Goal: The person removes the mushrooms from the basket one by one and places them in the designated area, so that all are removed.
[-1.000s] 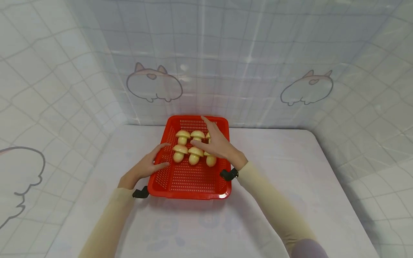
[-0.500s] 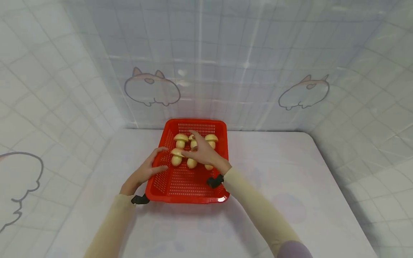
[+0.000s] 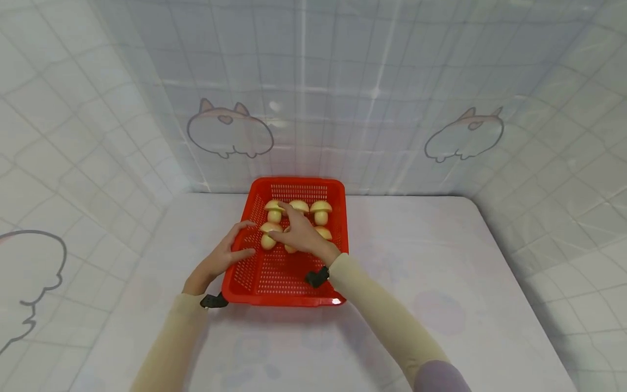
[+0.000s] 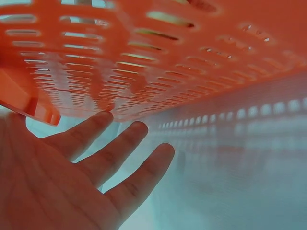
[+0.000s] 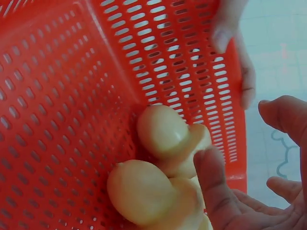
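Note:
Several pale yellow toy mushrooms lie in two rows in a red perforated plastic basket (image 3: 289, 300). My right hand (image 3: 301, 234) reaches over them, thumb and fingers spread apart. Its thumb is close to the front-left mushroom (image 3: 268, 241); whether they touch I cannot tell. The right hand covers part of the front-middle mushroom. At the basket's left side, my left hand (image 3: 222, 256) holds the wall, with thumb and index finger over the rim. In the left wrist view, other fingers (image 4: 129, 179) extend below the basket.
A white patterned tabletop (image 3: 416, 272) lies under the basket. Grid-printed sheeting (image 3: 343, 109) rises behind it, close to its far rim, and also at both sides. A back-right mushroom (image 3: 320, 211) lies uncovered.
My right hand has moved left and lower, from over the right-hand mushrooms to the left and middle ones. The left hand keeps its place on the basket. The mushrooms appear unmoved.

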Available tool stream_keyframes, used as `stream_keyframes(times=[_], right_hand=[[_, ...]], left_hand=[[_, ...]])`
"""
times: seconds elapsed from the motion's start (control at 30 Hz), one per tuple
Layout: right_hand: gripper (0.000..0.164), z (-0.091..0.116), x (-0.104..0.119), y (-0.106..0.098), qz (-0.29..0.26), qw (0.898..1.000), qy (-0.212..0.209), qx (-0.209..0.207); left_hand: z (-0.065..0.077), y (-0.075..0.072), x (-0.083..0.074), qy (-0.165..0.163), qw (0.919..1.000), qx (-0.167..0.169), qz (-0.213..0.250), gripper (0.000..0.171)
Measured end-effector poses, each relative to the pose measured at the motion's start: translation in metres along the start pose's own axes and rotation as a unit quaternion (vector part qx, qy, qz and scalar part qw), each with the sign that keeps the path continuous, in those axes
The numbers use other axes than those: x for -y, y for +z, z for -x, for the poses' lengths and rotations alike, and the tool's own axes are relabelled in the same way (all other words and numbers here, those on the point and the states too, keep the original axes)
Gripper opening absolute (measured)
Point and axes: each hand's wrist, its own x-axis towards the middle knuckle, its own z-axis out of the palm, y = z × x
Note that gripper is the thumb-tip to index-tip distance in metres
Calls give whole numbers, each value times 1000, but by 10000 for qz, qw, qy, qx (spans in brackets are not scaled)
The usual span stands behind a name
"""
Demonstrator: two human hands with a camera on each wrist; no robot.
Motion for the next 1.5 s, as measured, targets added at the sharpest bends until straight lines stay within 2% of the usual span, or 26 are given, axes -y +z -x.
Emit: stream_keyframes(times=[0.17, 0.37, 0.57, 0.77, 0.93, 1.17, 1.37, 1.5], right_hand=[[82, -3, 4, 4, 418, 9991, 30, 29], [78, -6, 2, 14, 240, 9994, 229, 125], [73, -8, -1, 25, 421, 9981, 432, 103], [71, -10, -2, 30, 436, 9971, 623, 63], [70, -13, -4, 33, 381, 9969, 682, 31], [67, -15, -10, 37, 430, 9974, 579, 74], [61, -17, -10, 37, 789, 9961, 375, 142], [50, -17, -10, 37, 1018, 9942, 303, 179]], left_hand=[[1, 0, -1, 34, 10000, -42, -18, 63], [3, 1, -2, 39, 10000, -74, -13, 63], [4, 1, 0, 89, 9999, -73, 3, 65], [7, 3, 1, -58, 9996, -249, 93, 78], [7, 5, 2, -146, 9990, -256, 327, 85], [7, 6, 3, -74, 9988, -168, 460, 86], [5, 6, 2, -135, 9989, -165, 420, 86], [4, 7, 1, -135, 9989, -162, 414, 86]])
